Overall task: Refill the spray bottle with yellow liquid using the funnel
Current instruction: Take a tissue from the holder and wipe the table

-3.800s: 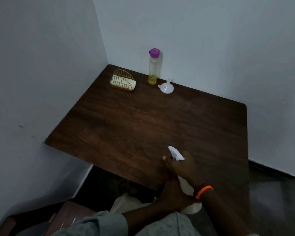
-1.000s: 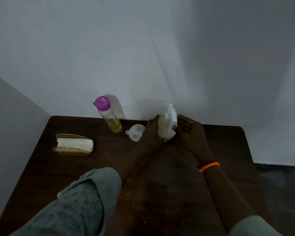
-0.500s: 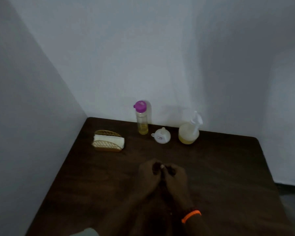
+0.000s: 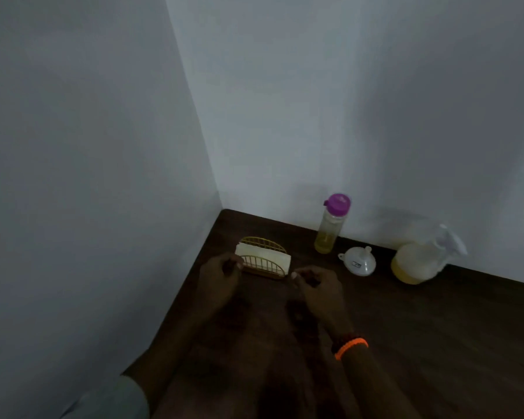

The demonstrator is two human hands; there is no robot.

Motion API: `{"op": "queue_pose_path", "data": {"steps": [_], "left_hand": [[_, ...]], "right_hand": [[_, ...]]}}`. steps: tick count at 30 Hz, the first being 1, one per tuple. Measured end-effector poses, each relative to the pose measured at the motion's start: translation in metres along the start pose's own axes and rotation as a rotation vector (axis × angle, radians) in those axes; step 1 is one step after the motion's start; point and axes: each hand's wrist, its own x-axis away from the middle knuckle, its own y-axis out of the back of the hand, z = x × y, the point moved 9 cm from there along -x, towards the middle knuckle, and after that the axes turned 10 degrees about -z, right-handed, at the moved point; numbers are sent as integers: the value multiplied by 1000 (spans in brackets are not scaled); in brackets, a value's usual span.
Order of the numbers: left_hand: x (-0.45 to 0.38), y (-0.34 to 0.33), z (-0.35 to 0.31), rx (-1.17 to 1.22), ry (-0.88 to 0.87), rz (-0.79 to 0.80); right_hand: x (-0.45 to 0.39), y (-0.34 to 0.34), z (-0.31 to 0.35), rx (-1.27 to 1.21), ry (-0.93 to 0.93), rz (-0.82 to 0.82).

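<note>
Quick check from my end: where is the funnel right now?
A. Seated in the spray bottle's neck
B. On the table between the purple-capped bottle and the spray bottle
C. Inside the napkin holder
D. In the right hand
B: the funnel sits on the table, between the purple-capped bottle and the spray bottle, and neither hand touches it.

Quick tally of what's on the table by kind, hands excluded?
Bottles: 2 (purple-capped bottle, spray bottle)
Funnels: 1 (funnel)
Napkin holders: 1 (napkin holder)
Total: 4
</note>
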Motion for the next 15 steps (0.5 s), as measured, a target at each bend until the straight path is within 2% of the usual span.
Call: {"op": "queue_pose_path", "data": {"steps": [5,11,15], "left_hand": [[-57,7,16,-88,-138,-40],[-92,-27,31,-252,-316,100],[-97,-39,36,-280,-373,85]], "right_hand": [[-40,-20,-8,30,-17,-39],[-73,-32,-13,120,15,-73],[-83,-45,-21,218,45,-32]]}}
